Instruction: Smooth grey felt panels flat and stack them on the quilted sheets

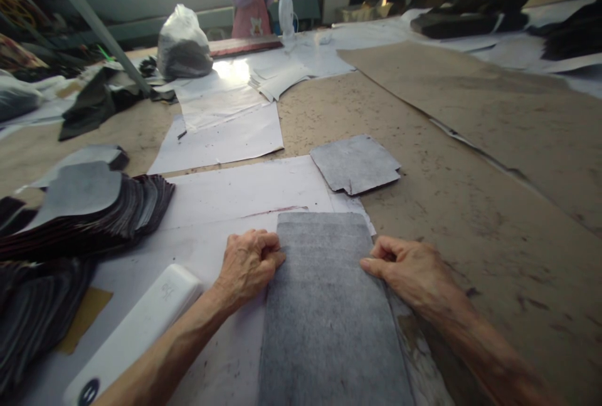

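Head view, grey cloth (329, 318): lay between both hands, on white paper (226, 186) at its far end
Left hand (253, 263): fingers curled, pinched the left edge near the far end
Right hand (405, 265): thumb and bent finger pinched the right edge, opposite
Cloth feel: probably light, soft but holding flat, not slippery or fragile; side edges seemed the best hold
Cloth's near end: cut off by frame
Under the cloth: hidden, number of layers couldn't be told

No lettering can be read (the white case (138, 334) bears only faint, illegible marks)
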`<state>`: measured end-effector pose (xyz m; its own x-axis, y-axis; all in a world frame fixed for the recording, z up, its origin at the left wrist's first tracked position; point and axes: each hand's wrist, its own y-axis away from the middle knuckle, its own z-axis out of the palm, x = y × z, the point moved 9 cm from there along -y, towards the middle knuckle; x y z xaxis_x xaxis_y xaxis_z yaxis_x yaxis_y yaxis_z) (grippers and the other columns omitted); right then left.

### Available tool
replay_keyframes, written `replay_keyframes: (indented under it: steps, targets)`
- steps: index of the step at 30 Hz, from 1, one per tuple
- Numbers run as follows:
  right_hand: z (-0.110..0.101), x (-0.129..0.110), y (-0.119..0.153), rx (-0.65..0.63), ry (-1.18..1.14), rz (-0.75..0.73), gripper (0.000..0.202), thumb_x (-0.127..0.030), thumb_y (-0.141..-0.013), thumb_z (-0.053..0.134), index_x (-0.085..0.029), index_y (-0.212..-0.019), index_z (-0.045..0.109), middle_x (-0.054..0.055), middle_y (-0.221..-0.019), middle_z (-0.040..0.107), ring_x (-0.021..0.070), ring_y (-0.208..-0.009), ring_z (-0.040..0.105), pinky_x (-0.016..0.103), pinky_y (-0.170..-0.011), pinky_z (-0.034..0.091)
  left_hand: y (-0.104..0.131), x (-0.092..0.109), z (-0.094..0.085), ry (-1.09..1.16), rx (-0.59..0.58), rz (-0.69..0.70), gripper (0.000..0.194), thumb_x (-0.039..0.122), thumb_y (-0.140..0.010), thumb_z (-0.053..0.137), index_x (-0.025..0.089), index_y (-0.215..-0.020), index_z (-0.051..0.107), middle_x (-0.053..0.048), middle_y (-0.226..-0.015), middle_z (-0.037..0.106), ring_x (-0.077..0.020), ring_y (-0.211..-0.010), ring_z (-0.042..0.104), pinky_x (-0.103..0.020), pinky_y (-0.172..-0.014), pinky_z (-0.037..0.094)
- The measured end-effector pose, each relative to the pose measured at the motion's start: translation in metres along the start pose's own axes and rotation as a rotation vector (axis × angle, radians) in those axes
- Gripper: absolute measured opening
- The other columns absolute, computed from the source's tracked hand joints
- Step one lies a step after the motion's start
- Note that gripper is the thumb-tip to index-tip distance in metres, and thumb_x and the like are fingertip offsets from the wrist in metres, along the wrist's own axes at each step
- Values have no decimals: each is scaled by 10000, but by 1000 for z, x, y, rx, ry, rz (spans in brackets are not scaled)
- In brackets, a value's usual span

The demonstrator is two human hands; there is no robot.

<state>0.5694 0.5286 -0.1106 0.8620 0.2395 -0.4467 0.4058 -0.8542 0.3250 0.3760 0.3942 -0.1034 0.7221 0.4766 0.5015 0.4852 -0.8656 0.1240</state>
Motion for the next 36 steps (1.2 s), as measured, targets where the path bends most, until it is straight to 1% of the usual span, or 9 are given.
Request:
replay_keyframes:
  steps: [3,5,7,10,14,22,27,31,36]
  targets:
    - [-17,-15,12,249,159,-152,88,-267,-599,636,-208,-627,578,-11,-612,579,182,-623,539,264,-515,338,11,-1,-11,-16,141,-15,53,197,-698,575,191,-692,523,17,-682,535,-163,-696,487,-286,-654,345]
    - [-26,-29,30,431,173,-352,131,-228,-606,644,-202,-725,594,5,-727,613,199,-737,561,275,-577,384,22,4,-21,-25,253,43,161,215,-711,600,193,-853,528,-5,-802,559,-177,-763,496,-309,-702,357]
    - [-26,-35,45,488,137,-509,132,-208,-630,636,-199,-754,593,0,-757,620,182,-760,568,274,-621,414,32,13,-23,-31,284,149,243,236,-725,617,203,-942,513,-15,-889,571,-188,-819,500,-330,-741,356]
    - [-18,-34,51,436,124,-586,168,-187,-609,659,-198,-768,602,-10,-756,626,170,-732,576,275,-632,435,39,20,-14,-61,204,219,254,234,-724,632,218,-949,516,-9,-911,582,-201,-846,507,-347,-754,348]
    - [-10,-31,47,352,147,-577,199,-172,-606,646,-200,-799,608,-7,-797,631,178,-759,578,286,-650,441,37,17,-4,-94,124,169,199,199,-715,617,214,-891,526,-2,-868,588,-201,-821,516,-346,-732,340]
    - [0,-4,29,142,48,-224,109,-327,-608,606,-229,-619,560,-28,-605,570,157,-585,545,251,-490,350,32,1,4,-10,-2,-24,129,281,-719,588,207,-702,484,30,-630,513,-162,-650,494,-281,-627,323]
    - [-3,-3,32,154,-42,-241,108,-323,-620,578,-224,-585,548,-26,-613,570,145,-569,530,247,-510,356,32,-3,3,41,-40,-69,207,304,-751,556,195,-605,457,35,-575,477,-144,-598,457,-261,-585,285]
    - [6,8,31,67,-136,-188,173,-397,-648,558,-224,-640,564,-30,-550,556,145,-523,521,246,-503,357,34,-5,3,72,-38,-78,206,297,-755,543,193,-596,465,42,-552,446,-134,-573,428,-257,-579,262]
    - [10,12,31,49,-109,-178,295,-455,-673,483,-200,-524,473,-27,-500,490,138,-497,467,246,-489,316,33,-9,5,77,-63,-113,246,302,-743,524,188,-545,434,49,-513,392,-123,-542,392,-253,-574,240]
